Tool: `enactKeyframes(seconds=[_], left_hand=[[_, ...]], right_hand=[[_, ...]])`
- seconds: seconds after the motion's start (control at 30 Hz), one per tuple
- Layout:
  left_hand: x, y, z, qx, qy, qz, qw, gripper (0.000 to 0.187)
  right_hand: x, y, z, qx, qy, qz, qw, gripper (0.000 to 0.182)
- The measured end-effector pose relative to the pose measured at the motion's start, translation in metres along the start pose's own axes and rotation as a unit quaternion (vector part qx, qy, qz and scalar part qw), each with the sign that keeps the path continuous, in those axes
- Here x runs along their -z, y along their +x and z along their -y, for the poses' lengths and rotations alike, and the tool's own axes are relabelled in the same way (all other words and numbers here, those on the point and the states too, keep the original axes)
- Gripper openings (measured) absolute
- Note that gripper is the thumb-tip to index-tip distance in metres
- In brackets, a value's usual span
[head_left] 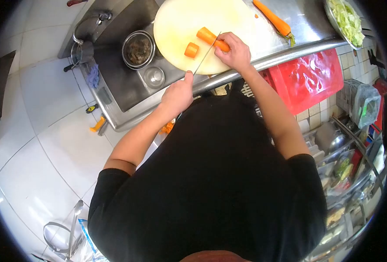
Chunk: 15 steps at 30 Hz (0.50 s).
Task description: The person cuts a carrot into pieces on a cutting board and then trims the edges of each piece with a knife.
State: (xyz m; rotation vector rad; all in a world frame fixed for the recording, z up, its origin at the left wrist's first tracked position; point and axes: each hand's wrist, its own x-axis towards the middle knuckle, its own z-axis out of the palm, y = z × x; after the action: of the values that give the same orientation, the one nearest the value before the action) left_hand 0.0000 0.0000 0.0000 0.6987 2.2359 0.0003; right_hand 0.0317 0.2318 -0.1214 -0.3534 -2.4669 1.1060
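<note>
My left hand [178, 94] is closed around the handle of a knife [205, 56]. Its thin blade, seen almost edge-on, crosses a peeled carrot [206, 35] lying on the round, pale cutting board [174, 24]. With bent fingers, my right hand [235, 52] grips the carrot on the right side of the blade. A short cut carrot piece [191, 49] lies on the board, left of the blade. Farther right, a whole carrot [274, 18] with a green stem end rests on the metal counter.
Left of the board is a steel sink [108, 48] holding a round strainer [139, 49] and a clear bowl [154, 77]. A bowl of chopped cabbage [346, 24] stands at the upper right. A red plastic bin [307, 81] sits below the counter's rounded edge.
</note>
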Motion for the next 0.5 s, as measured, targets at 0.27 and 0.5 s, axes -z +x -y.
enactKeyframes(seconds=[0.27, 0.5], left_hand=[[0.031, -0.048, -0.015, 0.005, 0.027, 0.052, 0.998, 0.033], [0.031, -0.047, -0.017, 0.008, 0.022, 0.068, 0.997, 0.031]], right_hand=[[0.004, -0.025, 0.003, 0.043, 0.039, 0.071, 0.996, 0.026], [0.007, -0.038, 0.016, 0.016, 0.072, 0.035, 0.997, 0.025]])
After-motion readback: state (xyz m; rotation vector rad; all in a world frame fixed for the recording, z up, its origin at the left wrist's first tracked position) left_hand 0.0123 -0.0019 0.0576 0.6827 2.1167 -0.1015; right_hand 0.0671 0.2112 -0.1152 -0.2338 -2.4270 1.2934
